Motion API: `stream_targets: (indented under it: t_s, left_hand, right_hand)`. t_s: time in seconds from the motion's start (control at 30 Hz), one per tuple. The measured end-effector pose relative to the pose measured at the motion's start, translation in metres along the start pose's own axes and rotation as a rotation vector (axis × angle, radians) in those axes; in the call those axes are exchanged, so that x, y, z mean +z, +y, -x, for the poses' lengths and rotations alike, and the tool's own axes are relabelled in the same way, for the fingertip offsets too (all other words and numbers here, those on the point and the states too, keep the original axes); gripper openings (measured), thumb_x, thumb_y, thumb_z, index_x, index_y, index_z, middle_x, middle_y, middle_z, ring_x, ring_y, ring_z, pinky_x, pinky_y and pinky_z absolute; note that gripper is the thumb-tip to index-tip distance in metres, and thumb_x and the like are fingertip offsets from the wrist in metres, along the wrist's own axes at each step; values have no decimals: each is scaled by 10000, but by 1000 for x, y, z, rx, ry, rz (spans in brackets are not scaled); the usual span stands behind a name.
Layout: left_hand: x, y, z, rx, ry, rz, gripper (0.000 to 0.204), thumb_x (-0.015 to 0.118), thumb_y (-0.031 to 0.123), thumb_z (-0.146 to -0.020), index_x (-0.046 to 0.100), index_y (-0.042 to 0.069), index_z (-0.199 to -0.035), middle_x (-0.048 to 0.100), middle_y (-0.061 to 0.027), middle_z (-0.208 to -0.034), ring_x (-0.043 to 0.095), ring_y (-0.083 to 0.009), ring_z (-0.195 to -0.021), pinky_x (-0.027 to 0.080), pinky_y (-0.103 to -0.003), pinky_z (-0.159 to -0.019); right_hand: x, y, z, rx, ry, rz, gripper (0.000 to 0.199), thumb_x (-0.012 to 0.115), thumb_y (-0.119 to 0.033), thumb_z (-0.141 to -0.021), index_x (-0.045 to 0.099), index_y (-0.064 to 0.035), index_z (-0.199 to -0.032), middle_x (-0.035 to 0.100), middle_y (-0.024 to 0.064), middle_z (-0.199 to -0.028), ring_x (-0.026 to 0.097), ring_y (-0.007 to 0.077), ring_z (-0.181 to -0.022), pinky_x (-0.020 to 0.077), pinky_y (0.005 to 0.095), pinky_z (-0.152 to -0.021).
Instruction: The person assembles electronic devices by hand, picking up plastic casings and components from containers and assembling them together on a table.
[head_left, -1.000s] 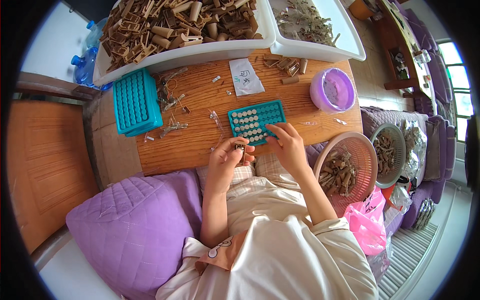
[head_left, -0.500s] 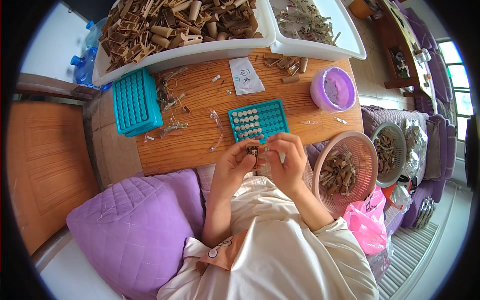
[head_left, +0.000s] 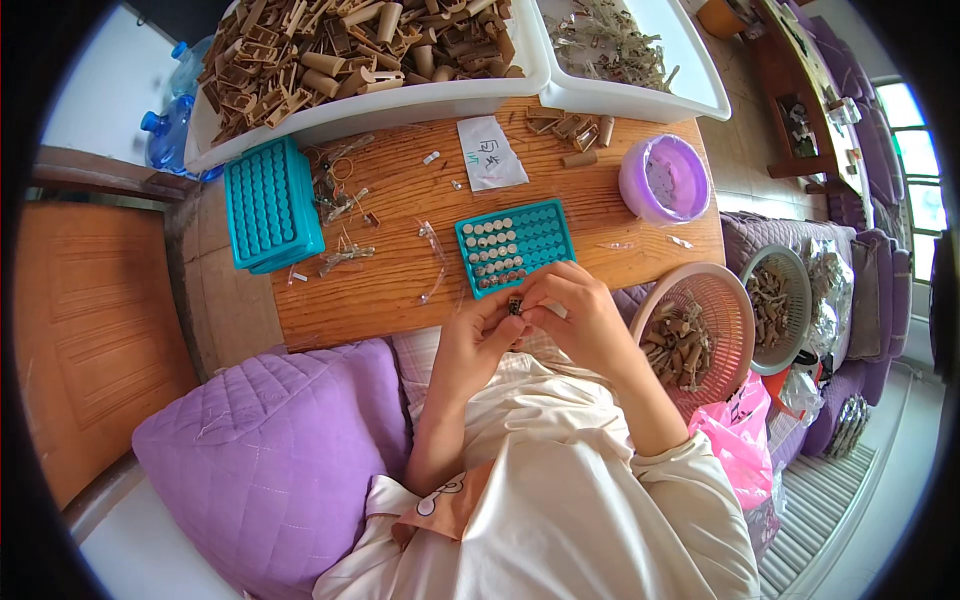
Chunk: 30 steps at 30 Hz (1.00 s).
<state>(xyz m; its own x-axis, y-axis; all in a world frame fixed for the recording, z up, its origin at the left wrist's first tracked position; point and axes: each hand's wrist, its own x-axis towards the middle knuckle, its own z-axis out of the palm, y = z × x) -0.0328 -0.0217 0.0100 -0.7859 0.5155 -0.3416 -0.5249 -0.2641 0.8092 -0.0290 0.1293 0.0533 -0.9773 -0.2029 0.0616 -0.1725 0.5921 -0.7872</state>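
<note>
Just in front of the table edge, my left hand (head_left: 474,340) is closed around a small brown plastic casing (head_left: 515,303) with dark and metallic parts inside. The fingers of my right hand (head_left: 570,305) are pinched together against the casing's open side; whatever lies between them is hidden. Right beyond my hands is a teal tray (head_left: 548,232) with rows of round pockets. Small round whitish pieces (head_left: 492,240) fill several pockets on its left side, while the pockets on the right hold none. My right fingers cover the tray's near right corner.
White bins of brown casings (head_left: 330,60) and clear wired parts (head_left: 610,45) stand at the back. Stacked teal trays (head_left: 265,200) sit left, a purple bowl (head_left: 640,180) right. Paper (head_left: 492,155) and loose wires (head_left: 345,195) lie on the table. A pink basket (head_left: 735,300) stands beside my right arm.
My right fingers have come down and left onto the casing. The casing has turned in my left hand, showing less of its inside. The tray has shifted very slightly.
</note>
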Motion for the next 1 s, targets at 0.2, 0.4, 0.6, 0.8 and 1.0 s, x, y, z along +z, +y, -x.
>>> stream_targets:
  t_s: [0.2, 0.4, 0.6, 0.8, 1.0]
  left_hand:
    - [-1, 4, -1, 5, -126, -273, 250, 451, -19, -806, 492, -48, -1051, 571, -59, -826, 543, -79, -708, 450, -196, -628]
    - [-18, 8, 1, -72, -359, 270, 233, 490, 63, -782, 522, -23, -996, 584, -97, -847, 572, -109, -689, 474, -230, -643]
    - [-24, 3, -2, -49, -256, 351, 219, 487, 87, -782, 526, -12, -973, 589, -112, -844, 572, -124, -650, 482, -244, -621]
    - [-25, 2, -4, -50, -239, 379, 216, 496, 103, -797, 521, 1, -985, 590, -102, -845, 575, -127, -669, 481, -244, -602]
    - [-15, 3, -3, 124, 4, 366, 390, 553, 183, -800, 418, 22, -1129, 561, -137, -946, 605, -204, -760, 517, -284, -670]
  right_hand:
    - [-22, -1, -18, 254, -363, 146, 344, 670, -116, -616, 508, -43, -910, 528, 117, -944, 523, 272, -856, 415, 326, -735]
    - [-40, 59, -74, 66, -423, -335, 454, 656, -159, -655, 474, -47, -1056, 526, 107, -1004, 515, 231, -929, 405, 335, -796]
    - [-34, 122, -130, -75, 265, 618, 306, 548, -49, -713, 492, -57, -1013, 558, 126, -927, 513, 275, -923, 404, 369, -787]
    - [-31, 121, -124, -142, 251, 953, 177, 460, -72, -734, 504, -72, -905, 575, 91, -820, 549, 250, -819, 393, 370, -748]
    - [-42, 67, -90, 212, 279, 387, 291, 536, 19, -694, 522, -50, -977, 573, 100, -829, 563, 225, -827, 436, 325, -709]
